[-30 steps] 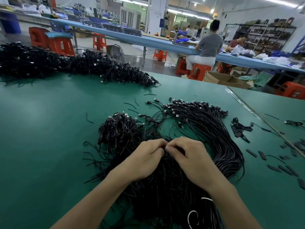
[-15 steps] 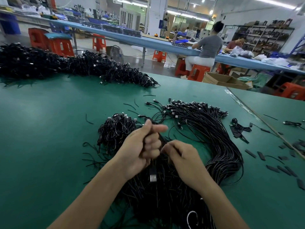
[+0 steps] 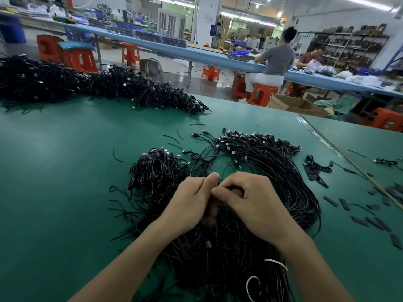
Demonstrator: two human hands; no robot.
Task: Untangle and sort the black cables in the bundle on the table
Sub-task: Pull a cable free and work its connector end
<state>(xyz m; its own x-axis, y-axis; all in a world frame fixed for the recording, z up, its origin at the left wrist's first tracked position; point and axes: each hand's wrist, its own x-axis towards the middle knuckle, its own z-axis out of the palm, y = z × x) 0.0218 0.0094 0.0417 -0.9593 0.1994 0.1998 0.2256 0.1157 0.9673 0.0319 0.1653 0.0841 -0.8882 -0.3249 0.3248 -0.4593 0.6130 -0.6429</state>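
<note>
Atop the cable bundle (image 3: 275,171), left hand (image 3: 189,206), right hand (image 3: 255,204), both grips pinching its strands

Green table (image 3: 65,171); near-centre bundle of black cables (image 3: 272,171) with connector ends fanned at far side, long heap of black cables (image 3: 87,86) along far edge, flat black strips (image 3: 359,221) scattered at right, loose cable offcuts (image 3: 117,155) left of bundle

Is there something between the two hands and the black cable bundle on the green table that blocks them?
Nothing visible stands in the way. The left hand and the right hand are directly on top of the cable bundle, their fingers curled close together around some of its strands.
</note>
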